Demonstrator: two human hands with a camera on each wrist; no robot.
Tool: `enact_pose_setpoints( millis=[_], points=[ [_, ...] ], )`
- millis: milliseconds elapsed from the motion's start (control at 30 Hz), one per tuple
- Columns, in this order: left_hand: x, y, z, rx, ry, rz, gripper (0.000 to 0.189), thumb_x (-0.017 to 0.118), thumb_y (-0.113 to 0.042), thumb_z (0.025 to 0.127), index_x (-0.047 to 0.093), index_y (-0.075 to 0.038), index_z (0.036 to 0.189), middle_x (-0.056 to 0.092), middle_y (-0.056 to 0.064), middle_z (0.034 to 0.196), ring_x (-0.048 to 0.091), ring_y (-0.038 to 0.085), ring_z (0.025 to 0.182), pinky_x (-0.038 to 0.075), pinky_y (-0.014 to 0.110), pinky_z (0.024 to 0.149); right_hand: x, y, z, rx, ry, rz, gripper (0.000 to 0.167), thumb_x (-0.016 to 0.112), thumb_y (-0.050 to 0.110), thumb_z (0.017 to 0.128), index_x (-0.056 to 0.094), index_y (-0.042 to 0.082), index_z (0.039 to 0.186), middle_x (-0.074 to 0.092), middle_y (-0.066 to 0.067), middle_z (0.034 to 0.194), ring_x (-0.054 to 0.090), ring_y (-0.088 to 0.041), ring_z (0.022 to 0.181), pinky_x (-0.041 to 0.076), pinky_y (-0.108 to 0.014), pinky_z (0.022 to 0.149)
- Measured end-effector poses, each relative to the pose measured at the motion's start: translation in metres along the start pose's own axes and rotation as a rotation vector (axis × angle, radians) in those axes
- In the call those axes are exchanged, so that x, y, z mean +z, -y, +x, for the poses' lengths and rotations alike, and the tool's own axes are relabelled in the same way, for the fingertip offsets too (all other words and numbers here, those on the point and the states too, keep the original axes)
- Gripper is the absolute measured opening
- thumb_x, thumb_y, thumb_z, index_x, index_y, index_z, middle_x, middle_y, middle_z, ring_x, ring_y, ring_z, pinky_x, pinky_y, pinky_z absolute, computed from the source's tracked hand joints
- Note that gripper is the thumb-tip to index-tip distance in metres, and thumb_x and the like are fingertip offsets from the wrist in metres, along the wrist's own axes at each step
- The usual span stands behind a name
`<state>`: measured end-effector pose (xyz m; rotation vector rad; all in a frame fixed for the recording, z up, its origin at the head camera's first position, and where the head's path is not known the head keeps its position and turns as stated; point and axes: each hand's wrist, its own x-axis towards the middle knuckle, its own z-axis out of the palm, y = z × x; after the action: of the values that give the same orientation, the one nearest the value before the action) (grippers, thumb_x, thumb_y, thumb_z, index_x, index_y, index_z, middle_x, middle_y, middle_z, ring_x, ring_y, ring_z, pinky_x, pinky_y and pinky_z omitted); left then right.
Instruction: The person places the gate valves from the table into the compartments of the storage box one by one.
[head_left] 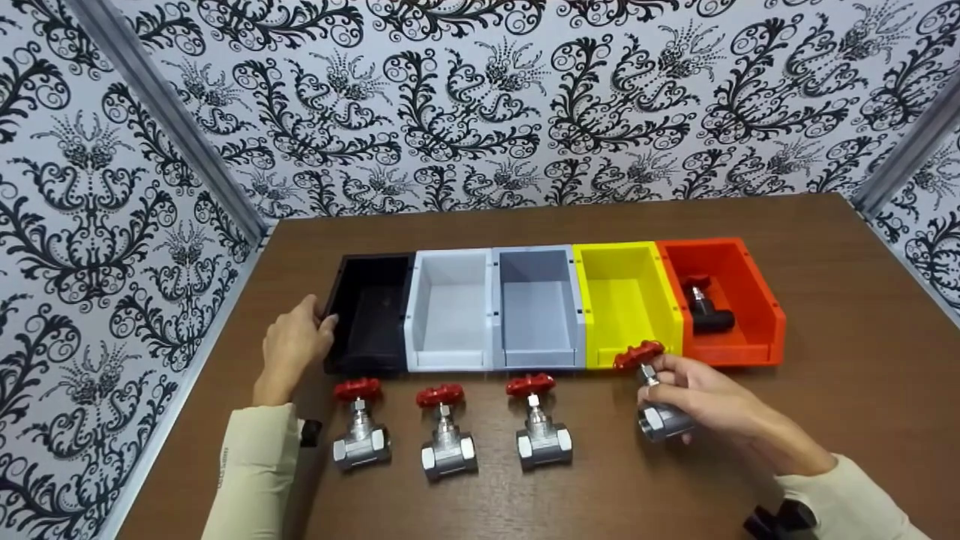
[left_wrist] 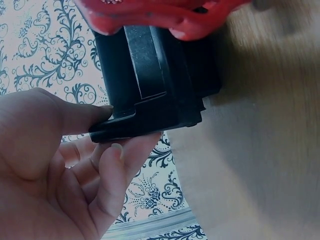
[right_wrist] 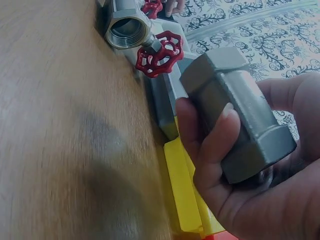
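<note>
Nearest, three metal valves are resting, scalloped red wheels pointing toward the back edge of the worktop; beside them, the right hand is grasping a fourth valve near the yellow bin, its long axis slanting, faceted body nearer, wheel pointing back and slightly left; toward the left edge, the left hand is pinching the side of the smooth black bin; farther, a dark valve is lying inside the red bin

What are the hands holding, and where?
The right hand grips a red-wheeled valve by its metal body; the left hand pinches the black bin by its edge.
</note>
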<state>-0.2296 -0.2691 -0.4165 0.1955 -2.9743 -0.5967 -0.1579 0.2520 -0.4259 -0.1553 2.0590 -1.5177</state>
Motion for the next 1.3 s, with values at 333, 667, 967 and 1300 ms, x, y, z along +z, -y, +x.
enact_pose_setpoints(
  millis=[333, 667, 967, 1300],
  points=[
    [0.001, -0.001, 0.001, 0.002, -0.003, 0.000, 0.025, 0.056, -0.029, 0.097, 0.055, -0.004, 0.099, 0.067, 0.022, 0.091, 0.062, 0.051, 0.089, 0.045, 0.060, 0.071, 0.000, 0.003, 0.002, -0.053, -0.059, 0.036, 0.062, 0.064, 0.024, 0.097, 0.030, -0.008, 0.138, 0.063, -0.009, 0.100, 0.063, -0.016, 0.071, 0.053, -0.031, 0.053],
    [0.002, 0.000, 0.001, -0.009, 0.008, -0.003, 0.025, 0.056, -0.029, 0.098, 0.054, -0.004, 0.098, 0.066, 0.024, 0.093, 0.062, 0.051, 0.090, 0.045, 0.060, 0.071, 0.001, 0.006, 0.004, -0.024, -0.080, 0.086, 0.068, 0.067, 0.026, 0.095, 0.028, -0.006, 0.141, 0.063, -0.009, 0.104, 0.063, -0.016, 0.072, 0.054, -0.032, 0.057],
    [0.001, 0.000, 0.002, -0.011, 0.022, 0.013, 0.025, 0.054, -0.029, 0.099, 0.052, -0.004, 0.098, 0.065, 0.026, 0.094, 0.062, 0.052, 0.091, 0.044, 0.060, 0.071, 0.000, 0.012, 0.010, 0.004, -0.105, 0.113, 0.069, 0.066, 0.029, 0.096, 0.026, -0.004, 0.142, 0.066, -0.008, 0.105, 0.064, -0.018, 0.078, 0.056, -0.036, 0.066],
    [0.002, -0.001, 0.001, -0.014, 0.023, 0.019, 0.024, 0.055, -0.029, 0.099, 0.051, -0.005, 0.097, 0.065, 0.027, 0.093, 0.062, 0.052, 0.087, 0.044, 0.060, 0.070, -0.002, 0.018, 0.018, 0.017, -0.137, 0.108, 0.066, 0.064, 0.031, 0.097, 0.029, -0.002, 0.142, 0.064, -0.010, 0.107, 0.064, -0.019, 0.082, 0.056, -0.035, 0.072]
  ],
)
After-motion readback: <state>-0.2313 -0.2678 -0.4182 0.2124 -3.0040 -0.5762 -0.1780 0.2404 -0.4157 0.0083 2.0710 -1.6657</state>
